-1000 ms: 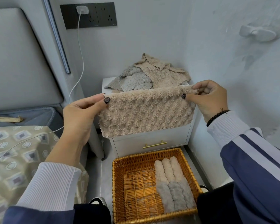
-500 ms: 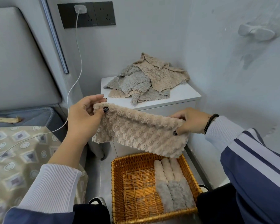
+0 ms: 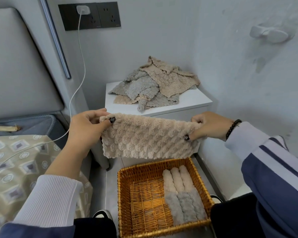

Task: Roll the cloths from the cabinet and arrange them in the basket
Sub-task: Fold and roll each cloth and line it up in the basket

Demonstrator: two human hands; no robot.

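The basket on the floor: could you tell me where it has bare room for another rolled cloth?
The basket has its left half bare, bordered by the left wicker wall and the rolled cloths, which crowd the right side: three beige rolls behind, grey ones in front. The cabinet top is bare only on its front right, beside the cloth pile.
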